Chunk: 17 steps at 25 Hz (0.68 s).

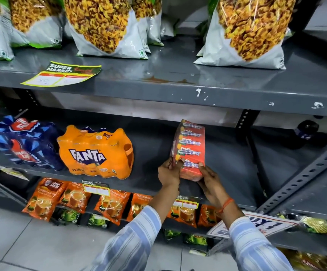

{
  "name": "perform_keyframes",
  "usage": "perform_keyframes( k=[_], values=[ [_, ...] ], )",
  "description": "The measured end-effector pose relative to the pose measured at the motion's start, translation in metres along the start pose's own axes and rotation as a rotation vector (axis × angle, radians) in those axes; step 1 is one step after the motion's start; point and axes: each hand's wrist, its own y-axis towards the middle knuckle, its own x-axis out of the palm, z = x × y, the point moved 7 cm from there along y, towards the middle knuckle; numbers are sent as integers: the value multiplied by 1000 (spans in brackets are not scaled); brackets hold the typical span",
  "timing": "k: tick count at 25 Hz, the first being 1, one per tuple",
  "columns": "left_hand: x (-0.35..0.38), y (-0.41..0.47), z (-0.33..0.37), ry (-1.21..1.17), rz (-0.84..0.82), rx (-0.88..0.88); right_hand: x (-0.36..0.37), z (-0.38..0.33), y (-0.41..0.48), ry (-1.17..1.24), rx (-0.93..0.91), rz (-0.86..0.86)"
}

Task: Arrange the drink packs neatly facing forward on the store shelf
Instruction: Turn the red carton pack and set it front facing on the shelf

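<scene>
An orange-red pack of small drink cartons (189, 145) is held upright over the middle grey shelf (154, 151), its narrow end toward me. My left hand (168, 172) grips its lower left corner and my right hand (209, 179) grips its lower right side. To the left on the same shelf stand an orange Fanta bottle pack (96, 153) with its label forward and a blue Thums Up pack (24, 142) tilted a little.
Large snack bags (104, 24) fill the upper shelf, with a loose price tag (63, 74) lying on its edge. Orange tea pouches (45, 198) line the shelf below. A dark bottle (305, 132) sits at far right behind the perforated upright (303, 177).
</scene>
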Motion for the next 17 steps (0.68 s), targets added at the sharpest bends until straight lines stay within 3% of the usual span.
perform_keyframes(
  k=[4,9,12,15,17],
  values=[
    [-5,1,28,227,29,192,-10,-8,5,-182,27,35],
    [-12,-9,54,556,-65,483,-40,-42,22,-390,-177,365],
    [-18,-19,53,639,-143,582,-41,-61,36,-374,-249,346],
    [-15,-49,26,597,-26,594,-39,-87,55,-347,-299,292],
    [6,-79,5,566,-88,595,-33,-103,67,-309,-323,252]
  ],
)
